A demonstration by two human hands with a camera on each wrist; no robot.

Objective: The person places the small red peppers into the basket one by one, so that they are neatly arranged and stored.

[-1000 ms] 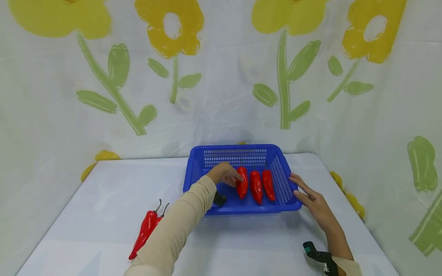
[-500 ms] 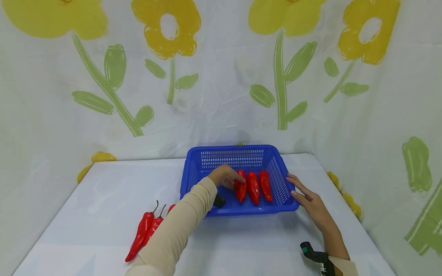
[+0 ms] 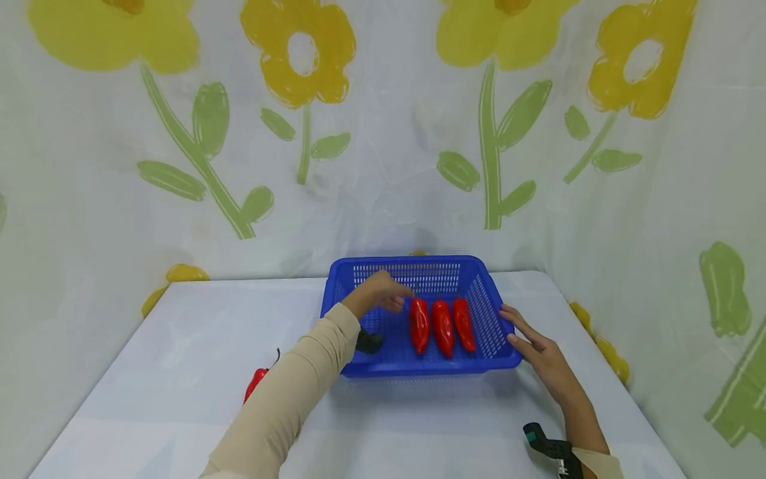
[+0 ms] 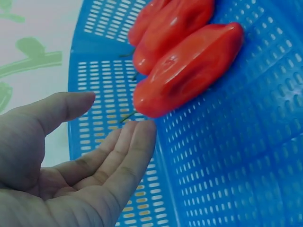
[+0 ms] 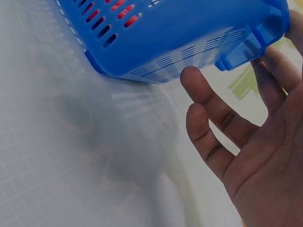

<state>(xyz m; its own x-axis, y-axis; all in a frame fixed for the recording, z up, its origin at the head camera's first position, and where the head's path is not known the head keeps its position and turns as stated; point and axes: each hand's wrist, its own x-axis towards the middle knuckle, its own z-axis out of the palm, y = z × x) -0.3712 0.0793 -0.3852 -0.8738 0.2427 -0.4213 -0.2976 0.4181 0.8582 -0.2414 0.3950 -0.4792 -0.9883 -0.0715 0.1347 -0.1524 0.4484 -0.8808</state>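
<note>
Three red peppers (image 3: 443,329) lie side by side in blue basket (image 3: 419,367). Left hand (image 3: 378,291), thumb apart, holds nothing, right by leftmost pepper's stem (image 4: 128,117); contact unclear. Right hand (image 3: 547,362), fingers spread, rests at basket's right end. Best: light touch there, left fingers clear of row. Another red pepper (image 3: 255,382) on table (image 3: 179,346), partly behind left sleeve (image 3: 293,392).

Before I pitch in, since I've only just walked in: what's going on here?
A person has their left hand in a blue basket, fingers open and holding nothing, close to the stem end of the leftmost of three red peppers lying side by side there. Their right hand rests against the basket's right side. On the table, another red pepper lies partly hidden behind the left sleeve; I can't tell whether more are behind it.
</note>
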